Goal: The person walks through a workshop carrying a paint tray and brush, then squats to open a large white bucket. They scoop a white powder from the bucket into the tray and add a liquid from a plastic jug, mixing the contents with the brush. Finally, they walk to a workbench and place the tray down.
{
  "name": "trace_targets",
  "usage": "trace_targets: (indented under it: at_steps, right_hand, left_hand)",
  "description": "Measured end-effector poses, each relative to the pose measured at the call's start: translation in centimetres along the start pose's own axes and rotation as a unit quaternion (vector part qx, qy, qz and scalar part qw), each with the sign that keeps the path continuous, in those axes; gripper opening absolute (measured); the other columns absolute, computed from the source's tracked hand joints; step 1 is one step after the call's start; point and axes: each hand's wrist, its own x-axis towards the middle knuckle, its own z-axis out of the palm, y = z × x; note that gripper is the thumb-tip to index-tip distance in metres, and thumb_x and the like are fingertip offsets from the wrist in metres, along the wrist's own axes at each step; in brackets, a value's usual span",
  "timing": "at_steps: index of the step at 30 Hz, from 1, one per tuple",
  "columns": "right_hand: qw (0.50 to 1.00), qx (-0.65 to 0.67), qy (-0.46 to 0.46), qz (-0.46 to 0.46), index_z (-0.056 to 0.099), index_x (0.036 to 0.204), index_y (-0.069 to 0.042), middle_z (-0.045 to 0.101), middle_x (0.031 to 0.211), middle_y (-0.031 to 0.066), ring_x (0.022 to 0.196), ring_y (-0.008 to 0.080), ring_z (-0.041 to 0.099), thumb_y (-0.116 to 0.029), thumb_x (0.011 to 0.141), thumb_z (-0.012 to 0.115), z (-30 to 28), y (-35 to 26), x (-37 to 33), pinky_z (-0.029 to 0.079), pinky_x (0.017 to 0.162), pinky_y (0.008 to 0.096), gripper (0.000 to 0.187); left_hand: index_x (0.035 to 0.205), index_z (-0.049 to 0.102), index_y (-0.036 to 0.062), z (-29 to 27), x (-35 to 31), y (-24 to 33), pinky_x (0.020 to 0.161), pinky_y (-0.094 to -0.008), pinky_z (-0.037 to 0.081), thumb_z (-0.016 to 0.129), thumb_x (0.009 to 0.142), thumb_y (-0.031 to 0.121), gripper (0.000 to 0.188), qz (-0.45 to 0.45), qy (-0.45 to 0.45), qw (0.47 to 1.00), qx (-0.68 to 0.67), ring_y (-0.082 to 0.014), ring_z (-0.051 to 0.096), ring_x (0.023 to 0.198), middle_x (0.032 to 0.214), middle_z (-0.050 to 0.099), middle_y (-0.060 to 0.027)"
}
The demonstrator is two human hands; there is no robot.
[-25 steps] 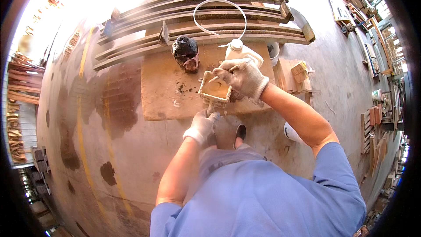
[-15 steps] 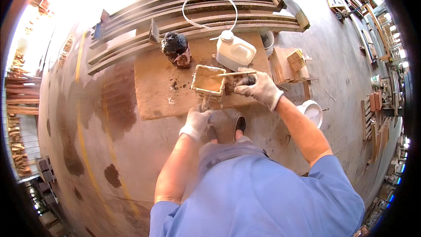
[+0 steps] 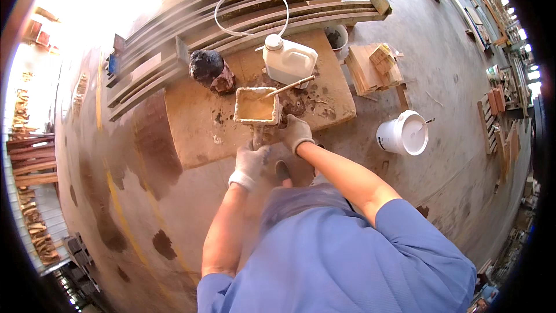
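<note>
A square, crusted container (image 3: pixel 238 117) with tan liquid in it stands at the board's near side. My gloved left hand (image 3: pixel 249 165) is closed round the short handle at its near side. A thin stick (image 3: pixel 295 84) leans out of the liquid over the rim toward the right. My gloved right hand (image 3: pixel 296 132) is at the container's near right corner, fingers curled; a dark bit shows at the fingertips, but what they grip is hidden. Behind the container is a white jug (image 3: pixel 289 61) with a cap, and to its left a dark, stained lump-topped can (image 3: pixel 212 71).
Everything stands on a stained board (image 3: pixel 194 130). Long beams (image 3: pixel 243 32) lie behind it, with a looped clear hose (image 3: pixel 288 14) over them. To the right are stacked wood blocks (image 3: pixel 370 75), a small bucket (image 3: pixel 341 40) and a white bucket (image 3: pixel 394 133) on the floor.
My right hand has let go of the stick, which now rests in the container, and has come down and left to the container's corner. My left hand keeps the handle; the whole view has shifted.
</note>
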Motion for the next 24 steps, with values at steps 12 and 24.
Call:
trace_targets:
  at_steps: [12, 24]
  right_hand:
    - [0.982, 0.135, 0.027, 0.127, 0.069, 0.11, -0.004, 0.076, 0.114, 0.0229, 0.112, 0.039, 0.072, -0.037, 0.078, 0.084, -1.6, 1.1, -6.1, 0.056, 0.099, 0.0443, 0.048]
    - [0.893, 0.396, 0.088, 0.194, 0.071, 0.124, 0.001, 0.078, 0.112, 0.0144, 0.105, 0.0206, 0.072, -0.032, 0.086, 0.086, -6.2, 19.1, -21.2, 0.057, 0.094, 0.0358, 0.052]
  left_hand:
    - [0.093, 0.065, 0.0045, 0.9, -4.5, 0.1, 0.039, -0.0303, 0.038, 0.074, 0.092, 0.011, 0.011, -0.009, -0.062, 0.998, 0.031, -0.0122, 0.051, 0.046, 0.068, 0.058, -0.0026]
    - [0.096, 0.067, 0.0046, 13.6, -13.5, -5.0, 0.04, -0.0273, 0.04, 0.07, 0.095, 0.012, 0.008, 0.014, -0.289, 0.939, 0.184, -0.0097, 0.053, 0.048, 0.069, 0.061, -0.0003]
